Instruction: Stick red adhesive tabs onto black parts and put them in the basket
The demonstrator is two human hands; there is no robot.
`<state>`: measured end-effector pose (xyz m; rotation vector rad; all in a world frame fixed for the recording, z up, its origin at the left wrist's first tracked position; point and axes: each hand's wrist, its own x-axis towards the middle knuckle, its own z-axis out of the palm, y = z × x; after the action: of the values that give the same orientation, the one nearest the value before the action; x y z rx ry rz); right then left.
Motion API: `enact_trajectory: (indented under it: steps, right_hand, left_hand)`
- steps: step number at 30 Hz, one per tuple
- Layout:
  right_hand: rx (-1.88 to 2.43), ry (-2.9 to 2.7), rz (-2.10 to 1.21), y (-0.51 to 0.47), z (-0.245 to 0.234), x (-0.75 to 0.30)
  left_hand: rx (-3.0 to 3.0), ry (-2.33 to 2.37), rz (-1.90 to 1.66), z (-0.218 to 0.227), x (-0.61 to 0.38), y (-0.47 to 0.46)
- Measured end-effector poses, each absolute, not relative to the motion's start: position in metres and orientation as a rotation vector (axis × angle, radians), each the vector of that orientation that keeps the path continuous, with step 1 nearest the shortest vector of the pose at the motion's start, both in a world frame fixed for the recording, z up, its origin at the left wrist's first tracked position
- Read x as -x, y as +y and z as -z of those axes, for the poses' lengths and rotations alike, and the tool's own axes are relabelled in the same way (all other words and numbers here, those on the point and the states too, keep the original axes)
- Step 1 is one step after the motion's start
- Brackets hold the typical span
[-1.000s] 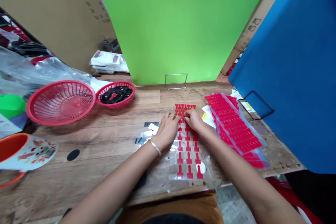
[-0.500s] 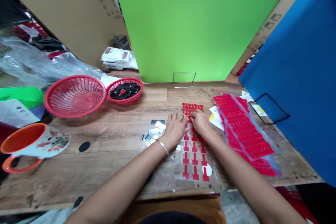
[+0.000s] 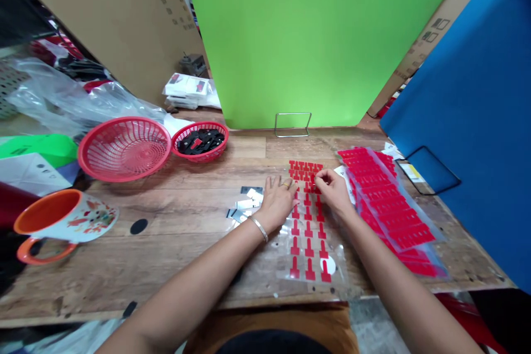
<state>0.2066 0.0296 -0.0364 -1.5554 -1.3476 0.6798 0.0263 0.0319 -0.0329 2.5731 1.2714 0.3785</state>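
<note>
A clear sheet with rows of red T-shaped stickers [image 3: 309, 249] lies on the wooden table. My left hand [image 3: 277, 203], with a ring and a bracelet, rests with fingers spread on the sheet's left edge. Over the upper right of the sheet, my right hand [image 3: 335, 191] has thumb and forefinger pinched together near the red pieces. Whatever is between those fingertips is too small to make out. Small white and dark pieces [image 3: 248, 204] lie loose just left of my left hand.
To the right lies a stack of red sticker sheets [image 3: 385, 204]. An empty-looking red basket [image 3: 124, 171] and a smaller basket [image 3: 201, 158] of black pieces stand at left, with an orange-white mug [image 3: 93, 221] nearer. Green [image 3: 286, 38] and blue [image 3: 464, 94] panels rise behind.
My right hand has moved right, away from my left hand, its fingertips now pinched at the sheet's right side. My left hand has stayed on the sheet. The view has shifted slightly.
</note>
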Motion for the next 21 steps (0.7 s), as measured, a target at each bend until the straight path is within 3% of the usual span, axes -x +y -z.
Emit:
enact_trajectory:
  steps: [6, 9, 13, 21]
  right_hand:
    - [1.482, -1.167, -0.843, -0.009, 0.02, -0.205]
    - [1.458, -1.1, -0.943, -0.033, 0.021, -0.198]
    - [1.393, -0.985, -1.091, -0.053, 0.025, -0.182]
    - [1.42, -0.939, -1.195, -0.072, 0.018, -0.159]
  left_hand:
    - [-2.384, 1.24, -0.504, 0.006, 0.021, 0.051]
    - [-2.337, 1.361, -0.31, -0.005, 0.059, 0.056]
    - [-2.325, 1.457, -0.125, 0.001, 0.084, 0.05]
    - [-2.167, 1.421, -0.298, 0.012, 0.086, 0.036]
